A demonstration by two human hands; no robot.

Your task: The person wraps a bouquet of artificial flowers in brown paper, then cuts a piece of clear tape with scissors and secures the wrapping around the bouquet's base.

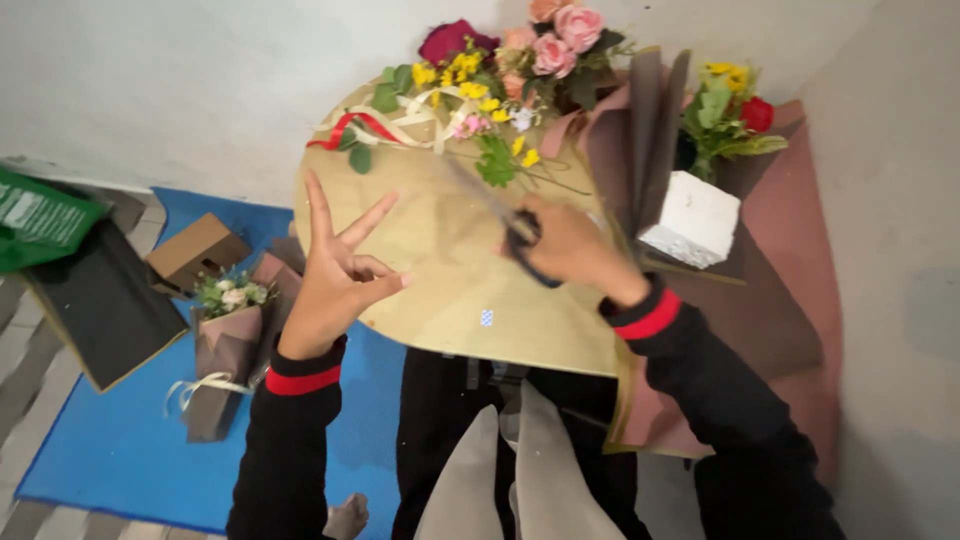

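Grey paper points (pixel 500 470) rise nearest the lens at six o'clock, and left of them, at about eight o'clock on the floor's blue mat (pixel 90 450), lies a small wrapped bouquet (pixel 222 345). Over the round worktop (pixel 440 270), the left hand (pixel 335 280) is raised empty with fingers spread, touching nothing, while the right hand (pixel 570 245) at the centre closes around the dark handles of scissors (pixel 500 215), blades pointing toward eleven o'clock. Loose flowers (pixel 500 70) with cream and red ribbon (pixel 385 120) lie at twelve o'clock, and brown wrapping paper (pixel 780 280) with a white foam block (pixel 695 220) sits at two o'clock.
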